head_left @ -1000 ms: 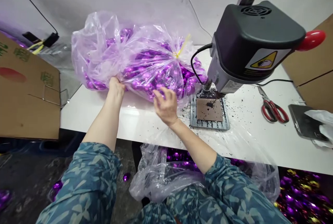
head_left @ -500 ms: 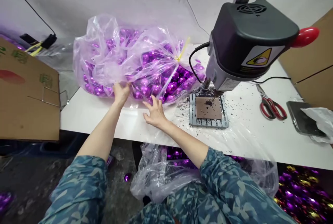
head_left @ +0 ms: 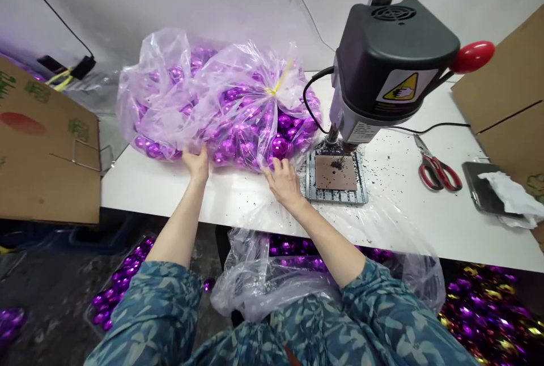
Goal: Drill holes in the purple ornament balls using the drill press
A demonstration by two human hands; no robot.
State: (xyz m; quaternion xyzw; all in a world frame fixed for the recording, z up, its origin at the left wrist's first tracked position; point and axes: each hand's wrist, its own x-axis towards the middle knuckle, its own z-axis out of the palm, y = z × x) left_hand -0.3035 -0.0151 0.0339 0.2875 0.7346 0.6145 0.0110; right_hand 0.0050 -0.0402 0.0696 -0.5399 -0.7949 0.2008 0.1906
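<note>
A clear plastic bag (head_left: pixel 170 106) full of shiny purple balls (head_left: pixel 242 148) lies on the white table, its neck bunched and bound with a yellow tie (head_left: pixel 274 91). My left hand (head_left: pixel 196 165) is closed on the front edge of the plastic, left of the bag's middle; its fingertips are blurred. At the front right part of the bag, my right hand (head_left: pixel 284 182) has its fingers curled against the film and grips it. Just right of that hand stands a drill press (head_left: pixel 395 60) with a red-knobbed lever, over a metal base carrying a brown square plate (head_left: pixel 335 172).
Dark shavings lie around the drill base. Red-handled scissors (head_left: pixel 437 172) and a black phone-like slab (head_left: pixel 488 189) are at the right. Cardboard boxes (head_left: pixel 46 156) stand on both sides. Below the table edge are another plastic bag (head_left: pixel 255 292) and more balls (head_left: pixel 488 309).
My right hand has moved right along the bag and closed from spread fingers onto its front edge. The bag's tied neck has turned upward and left. The view has shifted slightly.
</note>
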